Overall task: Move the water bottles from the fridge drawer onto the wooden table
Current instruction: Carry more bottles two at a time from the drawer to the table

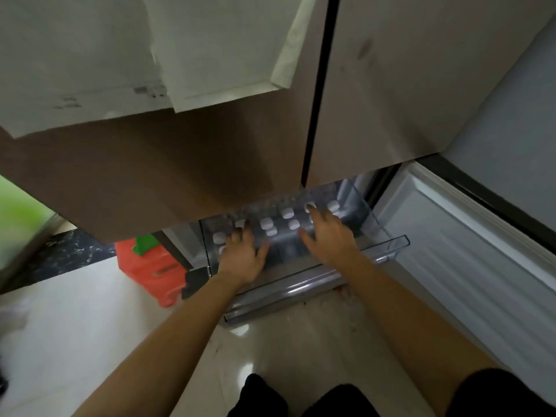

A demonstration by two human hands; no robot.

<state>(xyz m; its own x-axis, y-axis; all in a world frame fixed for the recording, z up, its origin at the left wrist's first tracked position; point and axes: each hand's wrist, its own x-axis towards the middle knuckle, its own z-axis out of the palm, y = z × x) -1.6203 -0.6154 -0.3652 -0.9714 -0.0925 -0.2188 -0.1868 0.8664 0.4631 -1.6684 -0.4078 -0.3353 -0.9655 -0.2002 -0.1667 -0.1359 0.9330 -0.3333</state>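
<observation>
Reaching into the pulled-out clear fridge drawer point(394, 243), the person holds the left hand point(243, 255) and right hand point(329, 236) just above the water bottles point(266, 223), which stand upright in rows inside it, white caps up. Both hands have their fingers spread and grip nothing, fingertips at the caps. An orange box point(144, 267) sits on the floor point(90, 326) left of the drawer.

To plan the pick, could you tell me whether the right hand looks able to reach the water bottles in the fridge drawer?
Probably yes: the fridge drawer is pulled out and open on top, and the right hand hovers over the water bottles, its fingers beside a white cap, with nothing between them.
</observation>
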